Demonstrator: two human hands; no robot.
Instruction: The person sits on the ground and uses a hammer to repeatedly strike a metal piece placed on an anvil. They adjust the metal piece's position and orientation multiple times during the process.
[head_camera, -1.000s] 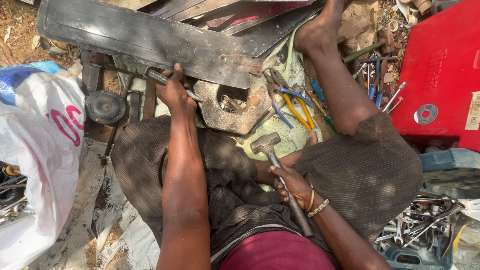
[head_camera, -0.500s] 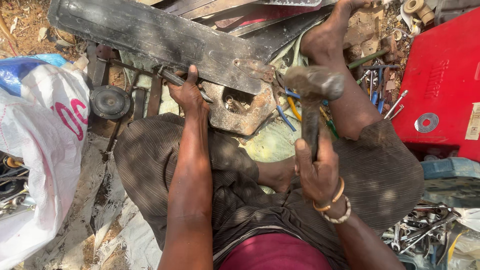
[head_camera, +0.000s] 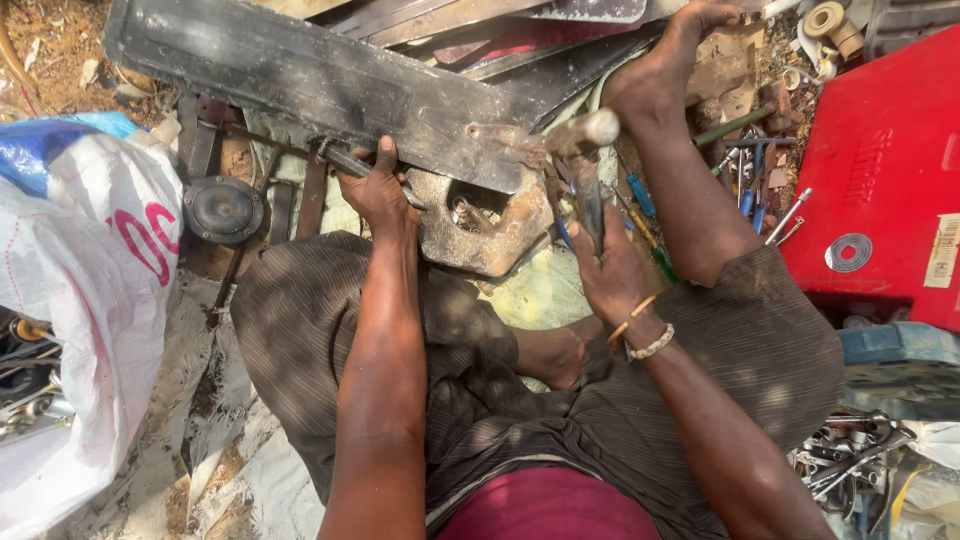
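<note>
I sit on the ground with a long dark metal beam (head_camera: 300, 75) lying across in front of me. My left hand (head_camera: 378, 190) grips a thin metal rod (head_camera: 345, 158) held against the beam's lower edge. My right hand (head_camera: 612, 262) is closed on the handle of a hammer (head_camera: 580, 140), whose head rests against the beam's right end above a rusty cast metal part (head_camera: 480, 235). A bead bracelet sits on my right wrist. My right foot (head_camera: 650, 70) rests near the beam.
A white and blue plastic sack (head_camera: 80, 300) lies at the left beside a round black horn-like part (head_camera: 223, 210). A red metal box (head_camera: 890, 170) stands at the right. Screwdrivers and pliers (head_camera: 745, 165) lie by my leg; several wrenches (head_camera: 850, 455) sit at the lower right.
My right hand lifted the hammer from my lap and swung it forward; its head now meets the beam's right end. My left hand stayed on the rod.
</note>
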